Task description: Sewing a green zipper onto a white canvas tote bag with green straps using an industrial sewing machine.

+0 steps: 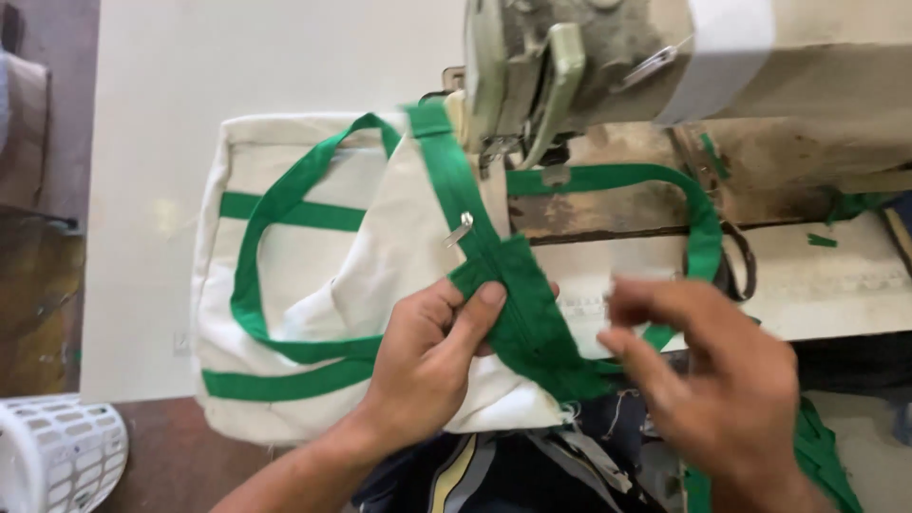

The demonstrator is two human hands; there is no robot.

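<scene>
The left hand [427,356] gripped the green zipper strip [513,294], with the thumb pressed on the strip's upper face and the remaining fingers curled beneath the cloth. The strip ran diagonally from the sewing machine head [570,66] down toward the person's lap, and a metal zipper pull [459,229] lay at its left edge, above the thumb. The right hand [708,380] was motion-blurred just to the right of the strip; its fingers were partly spread and extended toward the strip, and whether they touched anything could not be determined. The strip was attached to a cream canvas bag [285,275], which lay flat on the white table [190,142] to the left of the machine. The bag carried green bands and a looped green handle [256,247] across its upper face. A second green handle [684,204] arched over the worn machine bed [617,204]. A white perforated plastic basket [57,451] stood on the floor at lower left.
</scene>
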